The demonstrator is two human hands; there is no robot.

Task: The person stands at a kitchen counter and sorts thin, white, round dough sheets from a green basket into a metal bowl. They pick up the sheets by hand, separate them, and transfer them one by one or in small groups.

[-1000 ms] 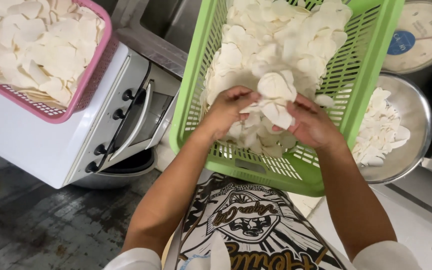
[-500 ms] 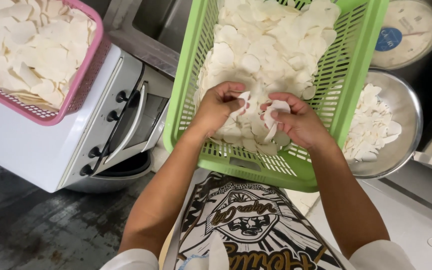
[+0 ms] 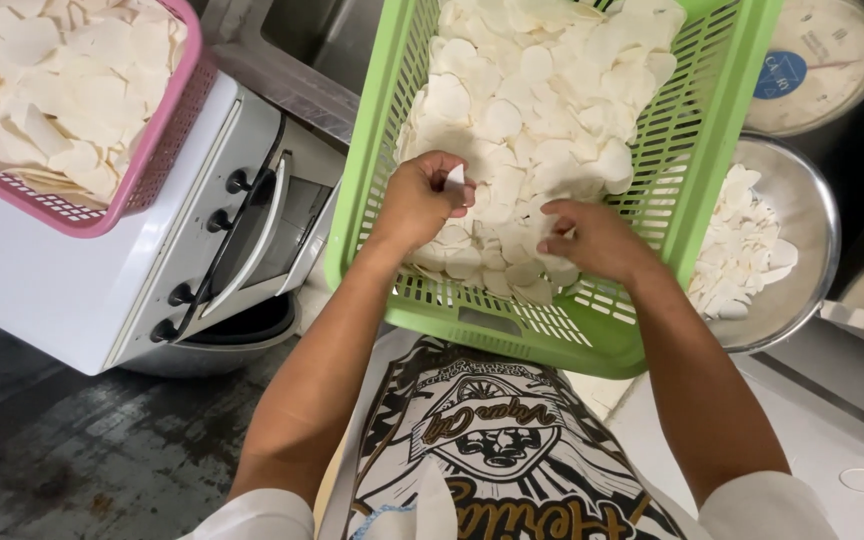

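Chips: pale white round slices (image 3: 542, 110), heaped thick in the basket, piled from just under the fingertips up toward the far end.
One slice: single white chip (image 3: 455, 178), pinched upright between thumb and curled fingers of the left hand, just above the heap.
Left hand: left hand (image 3: 420, 200), inside the basket near its left wall, fingers bent and pressed together around the pinched slice, knuckles up.
Right hand: right hand (image 3: 592, 238), inside the basket near its right wall, palm down on the chips, fingers (image 3: 556, 212) slightly spread and curled into the pile, tips touching slices; whether any slice is actually gripped cannot be told.
Gap between hands: loose chips, both sets of fingertips pointing inward at them.
Basket: green slatted plastic basket (image 3: 712, 130), tilted, near rim below both wrists, bare slats showing just behind the fingers on the near side.
Right of the right-hand fingers: metal bowl (image 3: 802, 215) beyond the basket wall, holding more white slices (image 3: 742, 250).
Further right and up: round dial scale (image 3: 817, 60), partly cut by the frame.
Left of the left-hand fingers: white countertop oven (image 3: 102, 290) with black knobs and a glass door, well apart from the basket.
On the oven: pink slatted basket (image 3: 167, 130), also full of white chips.
Below the wrists: printed white apron (image 3: 482, 450) and white sleeves.
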